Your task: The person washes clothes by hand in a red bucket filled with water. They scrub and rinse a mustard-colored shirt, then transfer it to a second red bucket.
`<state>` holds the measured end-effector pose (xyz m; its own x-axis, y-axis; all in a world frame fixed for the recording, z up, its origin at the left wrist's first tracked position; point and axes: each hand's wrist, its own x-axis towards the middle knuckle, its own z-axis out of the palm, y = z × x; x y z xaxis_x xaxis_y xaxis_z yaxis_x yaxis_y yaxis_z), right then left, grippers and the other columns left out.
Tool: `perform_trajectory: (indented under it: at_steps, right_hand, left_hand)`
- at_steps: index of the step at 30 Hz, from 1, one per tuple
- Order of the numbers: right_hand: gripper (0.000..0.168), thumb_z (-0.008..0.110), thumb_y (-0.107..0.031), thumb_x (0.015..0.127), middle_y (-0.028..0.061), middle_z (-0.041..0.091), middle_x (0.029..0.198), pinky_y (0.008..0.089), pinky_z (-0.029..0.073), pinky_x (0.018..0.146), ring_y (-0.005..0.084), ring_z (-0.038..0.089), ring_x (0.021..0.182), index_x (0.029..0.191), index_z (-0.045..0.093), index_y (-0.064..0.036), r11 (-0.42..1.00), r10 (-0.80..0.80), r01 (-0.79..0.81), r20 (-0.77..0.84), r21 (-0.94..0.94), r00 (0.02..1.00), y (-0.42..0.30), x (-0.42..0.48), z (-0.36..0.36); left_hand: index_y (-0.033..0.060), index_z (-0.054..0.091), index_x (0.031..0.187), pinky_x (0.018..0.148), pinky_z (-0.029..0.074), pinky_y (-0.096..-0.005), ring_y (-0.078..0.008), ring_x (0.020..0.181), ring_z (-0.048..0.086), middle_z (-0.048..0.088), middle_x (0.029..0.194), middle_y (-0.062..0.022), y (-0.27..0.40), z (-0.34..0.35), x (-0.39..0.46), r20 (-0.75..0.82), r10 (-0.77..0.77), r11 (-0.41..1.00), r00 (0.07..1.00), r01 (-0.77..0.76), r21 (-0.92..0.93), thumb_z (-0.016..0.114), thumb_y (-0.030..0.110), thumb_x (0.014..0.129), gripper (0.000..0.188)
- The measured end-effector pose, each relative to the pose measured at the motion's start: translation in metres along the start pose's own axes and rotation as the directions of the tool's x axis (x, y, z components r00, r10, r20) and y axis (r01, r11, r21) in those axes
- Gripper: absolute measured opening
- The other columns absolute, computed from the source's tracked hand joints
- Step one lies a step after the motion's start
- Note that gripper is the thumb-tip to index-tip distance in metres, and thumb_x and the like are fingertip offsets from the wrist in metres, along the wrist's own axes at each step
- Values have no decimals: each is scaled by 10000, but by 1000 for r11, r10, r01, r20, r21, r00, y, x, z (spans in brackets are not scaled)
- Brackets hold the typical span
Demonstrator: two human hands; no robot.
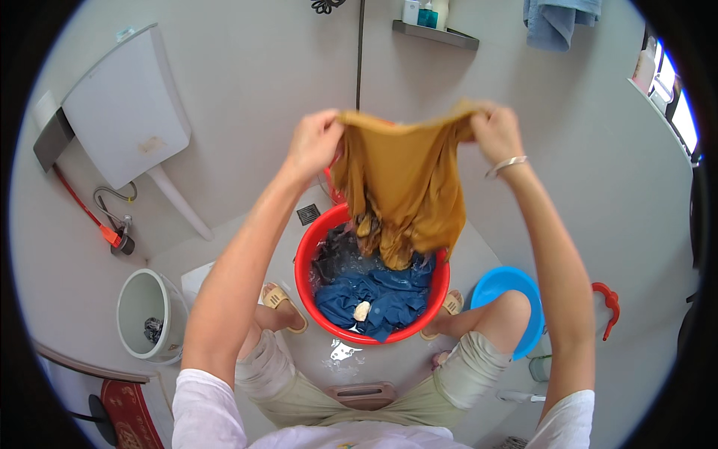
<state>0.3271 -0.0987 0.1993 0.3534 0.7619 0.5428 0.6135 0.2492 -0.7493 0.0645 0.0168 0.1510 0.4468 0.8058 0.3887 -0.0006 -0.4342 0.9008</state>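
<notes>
Between my two raised hands hangs a mustard-yellow garment (412, 174), stretched by its upper edge. My left hand (318, 140) grips the left corner, and my right hand (496, 133), with a silver bangle on the wrist, grips the right one. The garment's lower end is wet, bunched and darker, and hangs over a red plastic basin (303, 297). Sudsy water fills the basin around a dark blue garment (387, 289) and a dark grey cloth (339, 252). On the blue fabric rests a small cream-coloured lump (362, 311), perhaps soap; I cannot tell.
A blue basin (502, 280) stands beside my right knee. To the left are a pale bucket (126, 314) with dark cloth inside and a toilet cistern (129, 106) on the wall. A floor drain (308, 214) lies behind the red basin. Suds (343, 351) wet the floor.
</notes>
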Motion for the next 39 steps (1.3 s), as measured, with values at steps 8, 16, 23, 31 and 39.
perform_trajectory:
  at_steps: [8,16,23,31,39]
  right_hand:
    - [206,484,-124,900,25,586,692,284,506,529,102,568,593,906,641,10,940,9,34,-123,341,992,-48,17,-13]
    - [222,553,-229,821,25,585,638,307,447,570,103,536,608,790,657,-36,874,486,-471,238,-117,841,176,-102,86]
    - [407,511,-464,864,176,341,1463,436,355,1044,432,452,1208,1186,635,-248,795,477,-184,408,-578,779,230,-185,172]
    - [376,441,-365,933,266,618,1019,493,440,859,441,583,954,1127,615,-94,817,528,-420,219,-396,821,297,-204,202]
    - [292,476,-249,907,246,606,1054,491,473,803,410,604,930,1096,585,-55,890,408,-417,-83,-186,909,340,-226,234]
  left_hand:
    - [39,641,1016,720,453,-259,-71,834,551,631,923,11,54,8,18,-60,112,960,992,-124,-251,504,227,970,238]
    - [26,645,779,640,472,-443,-387,703,610,627,743,-207,-184,13,-72,-33,-181,786,983,165,595,594,376,811,355]
    - [207,615,1207,946,417,-492,-407,1108,516,543,1221,-194,-281,60,-123,225,-75,665,971,-120,737,579,461,857,434]
    - [126,524,1158,838,445,-535,-408,1004,576,587,1066,-243,-285,96,-121,-157,-527,535,835,469,703,491,464,916,418]
    - [37,491,1274,845,463,-481,-396,979,599,608,1096,-230,-314,123,-147,-304,-668,741,679,647,-179,537,308,902,463]
